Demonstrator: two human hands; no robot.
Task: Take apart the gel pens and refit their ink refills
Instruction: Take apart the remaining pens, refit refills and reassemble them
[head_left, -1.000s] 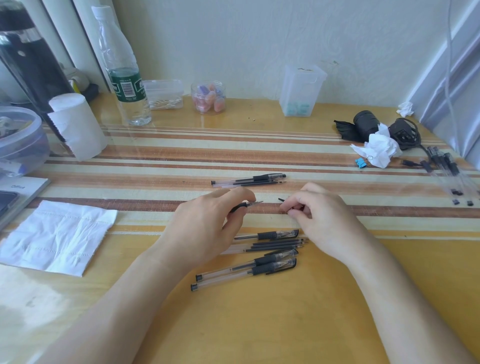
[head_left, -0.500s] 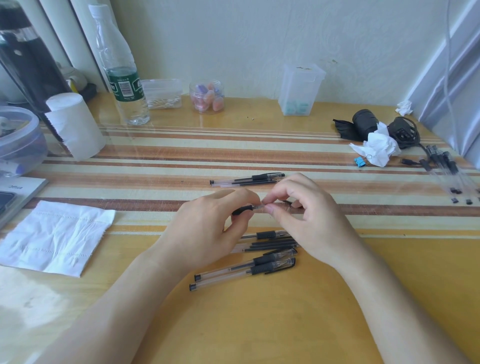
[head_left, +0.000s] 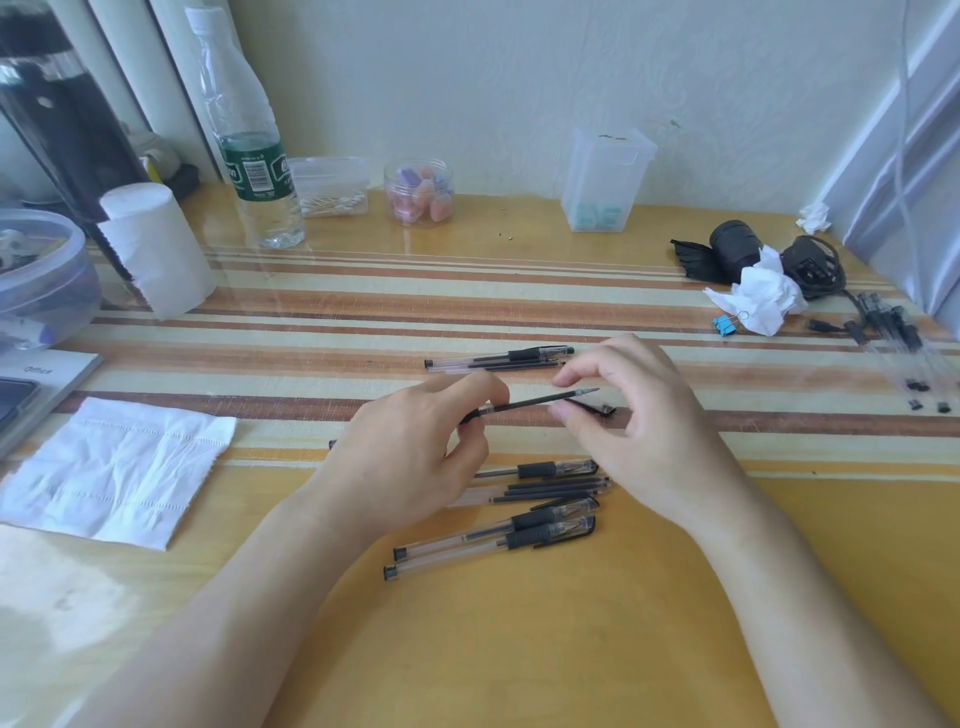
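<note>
My left hand (head_left: 415, 457) grips a gel pen barrel whose clear end (head_left: 332, 444) pokes out on its left. A dark ink refill (head_left: 540, 400) sticks out of the barrel to the right, tip up. My right hand (head_left: 644, 431) hovers at that tip, thumb and index finger apart on either side and not touching it. A small black pen part (head_left: 602, 410) lies just behind the thumb. Several pens and loose refills (head_left: 550, 486) lie under my hands, two capped pens (head_left: 493, 543) nearer me, and another pen group (head_left: 498, 358) beyond.
A white tissue (head_left: 119, 467) lies at the left, with a paper roll (head_left: 156, 249), water bottle (head_left: 254, 156) and plastic tub (head_left: 36, 280) behind. At the right are crumpled paper (head_left: 758, 296), a blue clip (head_left: 722, 325), black cables and more pens (head_left: 893, 338).
My right hand pinched the pen's tip half a second ago; now its fingers have spread and a long length of refill stands out of the barrel. My left hand has kept its grip.
</note>
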